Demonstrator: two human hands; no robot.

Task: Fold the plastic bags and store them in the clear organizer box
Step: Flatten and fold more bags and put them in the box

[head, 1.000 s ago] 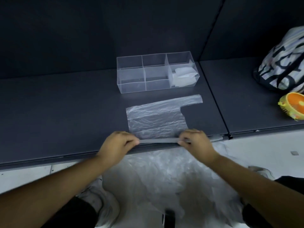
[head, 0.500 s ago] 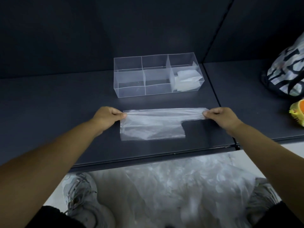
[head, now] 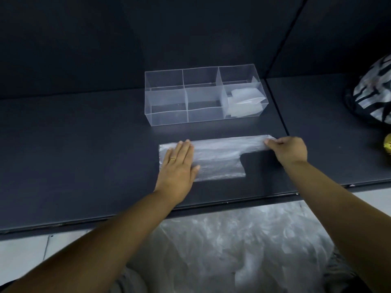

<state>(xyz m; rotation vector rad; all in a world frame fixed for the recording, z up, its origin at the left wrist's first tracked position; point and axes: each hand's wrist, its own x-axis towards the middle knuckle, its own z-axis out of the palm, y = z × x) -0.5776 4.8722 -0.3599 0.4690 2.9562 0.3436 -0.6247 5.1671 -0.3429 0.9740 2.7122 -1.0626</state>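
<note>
Pressing down flat, the left hand lies on the left end of the plastic bag, its fingers straight and close together, the thumb out to the side, a gold ring showing on one finger. Over at the other end, the right hand has the narrow handle strip of the bag, its fingers curled and pinching the very tip of the strip against the thumb. The bag itself lies stretched out between the two hands on the dark table, folded into a long band, with a stepped notch cut into its near right corner where the handle begins.

Just behind the bag, apart from it, stands the clear organizer box, divided into sections by clear walls. Its rightmost section holds a few folded bags, whitish and stacked loosely; the sections to the left show nothing but clear plastic.

Below the table's front edge, between the two forearms, lies a big crumpled pile of plastic bags on the floor. Far right on the table, a black-and-white patterned bag is cut off by the frame edge, and just below it peeks a small yellow object, too cropped to tell what it is.
</note>
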